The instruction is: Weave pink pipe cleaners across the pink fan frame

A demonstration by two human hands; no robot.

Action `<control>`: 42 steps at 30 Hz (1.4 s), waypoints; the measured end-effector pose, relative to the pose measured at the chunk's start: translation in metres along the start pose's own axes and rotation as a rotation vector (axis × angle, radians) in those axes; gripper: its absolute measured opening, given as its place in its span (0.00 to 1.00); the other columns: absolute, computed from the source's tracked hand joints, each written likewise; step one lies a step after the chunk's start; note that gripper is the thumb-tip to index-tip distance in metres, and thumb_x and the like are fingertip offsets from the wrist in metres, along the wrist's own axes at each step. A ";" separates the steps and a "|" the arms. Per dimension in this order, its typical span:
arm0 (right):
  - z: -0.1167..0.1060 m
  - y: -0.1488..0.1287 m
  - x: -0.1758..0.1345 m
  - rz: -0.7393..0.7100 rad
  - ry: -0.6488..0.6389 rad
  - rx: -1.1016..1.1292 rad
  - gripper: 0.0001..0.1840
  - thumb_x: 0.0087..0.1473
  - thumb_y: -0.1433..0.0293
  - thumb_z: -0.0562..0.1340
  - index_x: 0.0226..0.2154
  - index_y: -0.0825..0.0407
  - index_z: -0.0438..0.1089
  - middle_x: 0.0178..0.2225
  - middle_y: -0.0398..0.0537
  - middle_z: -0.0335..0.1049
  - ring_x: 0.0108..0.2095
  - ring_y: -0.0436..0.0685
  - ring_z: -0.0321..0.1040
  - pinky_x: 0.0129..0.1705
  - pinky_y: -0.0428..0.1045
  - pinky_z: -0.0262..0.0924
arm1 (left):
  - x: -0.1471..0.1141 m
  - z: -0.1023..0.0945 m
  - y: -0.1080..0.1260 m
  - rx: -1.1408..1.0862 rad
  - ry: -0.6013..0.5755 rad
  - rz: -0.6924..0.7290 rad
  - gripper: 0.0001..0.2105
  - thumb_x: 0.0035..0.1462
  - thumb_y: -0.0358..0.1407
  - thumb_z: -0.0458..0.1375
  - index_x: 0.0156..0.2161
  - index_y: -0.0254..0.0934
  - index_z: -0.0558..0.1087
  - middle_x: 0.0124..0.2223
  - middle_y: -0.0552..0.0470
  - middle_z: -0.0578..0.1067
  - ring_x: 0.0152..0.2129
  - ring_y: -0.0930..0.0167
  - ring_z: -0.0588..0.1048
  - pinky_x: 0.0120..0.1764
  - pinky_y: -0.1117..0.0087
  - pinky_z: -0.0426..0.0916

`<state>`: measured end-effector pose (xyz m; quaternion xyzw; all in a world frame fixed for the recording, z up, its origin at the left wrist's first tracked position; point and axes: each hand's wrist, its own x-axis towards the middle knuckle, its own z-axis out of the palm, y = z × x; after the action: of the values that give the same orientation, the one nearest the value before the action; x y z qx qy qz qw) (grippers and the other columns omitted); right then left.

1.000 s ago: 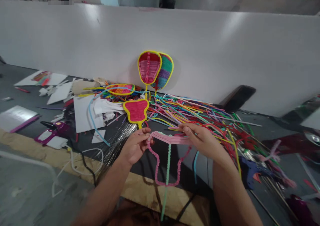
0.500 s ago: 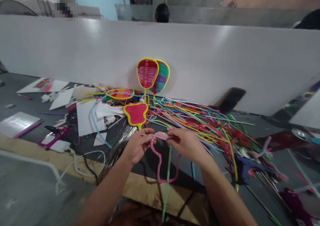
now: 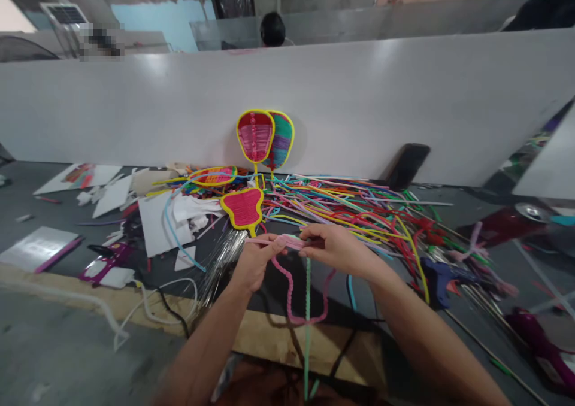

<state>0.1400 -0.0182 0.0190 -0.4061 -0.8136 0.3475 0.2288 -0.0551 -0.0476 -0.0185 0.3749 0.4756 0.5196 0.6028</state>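
A looped frame of twisted pink pipe cleaner (image 3: pixel 290 292) hangs below my two hands, over the table's front edge. Pinched at its upper left is my left hand (image 3: pixel 257 265), fingers closed on the frame. Light pink wrapping (image 3: pixel 291 242) covers the top stretch between the hands. My right hand (image 3: pixel 335 247) pinches the right end of that wrapped stretch; its fingertips partly hide what they grip. A light green pipe cleaner (image 3: pixel 308 334) runs straight down behind the loop towards my lap. Just beyond my left hand lies a yellow-edged fan with a red-pink centre (image 3: pixel 242 208).
Two finished fans (image 3: pixel 255 136) lean on the white partition (image 3: pixel 179 106). Loose pipe cleaners (image 3: pixel 341 205) spread to the right, near a phone (image 3: pixel 408 165), a blue glue gun (image 3: pixel 438 280) and a can (image 3: pixel 516 220). Thin wires (image 3: pixel 215 274) and white papers (image 3: pixel 157 226) lie left.
The camera view has shifted slightly. My left fingers have moved rightward along the wrapped stretch, closer to my right hand. The loop and green pipe cleaner have swung a little.
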 end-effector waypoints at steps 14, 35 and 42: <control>-0.011 0.051 -0.022 0.184 0.122 0.714 0.24 0.51 0.50 0.59 0.39 0.52 0.72 0.35 0.48 0.74 0.35 0.54 0.69 0.39 0.49 0.63 | 0.011 -0.006 0.001 -0.131 0.007 -0.107 0.12 0.36 0.38 0.69 0.24 0.33 0.74 0.21 0.56 0.73 0.21 0.78 0.71 0.28 0.77 0.65; 0.028 0.072 -0.041 0.317 0.171 1.249 0.19 0.44 0.55 0.68 0.30 0.54 0.73 0.29 0.47 0.76 0.26 0.49 0.72 0.30 0.44 0.64 | 0.035 0.003 -0.007 0.047 0.031 -0.088 0.14 0.32 0.39 0.71 0.23 0.32 0.74 0.21 0.56 0.73 0.21 0.78 0.70 0.27 0.78 0.62; 0.033 0.076 -0.040 0.321 0.176 1.261 0.20 0.43 0.54 0.67 0.29 0.55 0.72 0.29 0.48 0.77 0.27 0.50 0.72 0.30 0.45 0.64 | 0.036 0.005 -0.010 0.058 0.052 -0.077 0.15 0.31 0.39 0.71 0.23 0.33 0.73 0.21 0.56 0.73 0.21 0.77 0.70 0.28 0.77 0.64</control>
<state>0.1792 -0.0315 -0.0631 -0.3376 -0.3614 0.7531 0.4340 -0.0476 -0.0142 -0.0334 0.3601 0.5201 0.4915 0.5986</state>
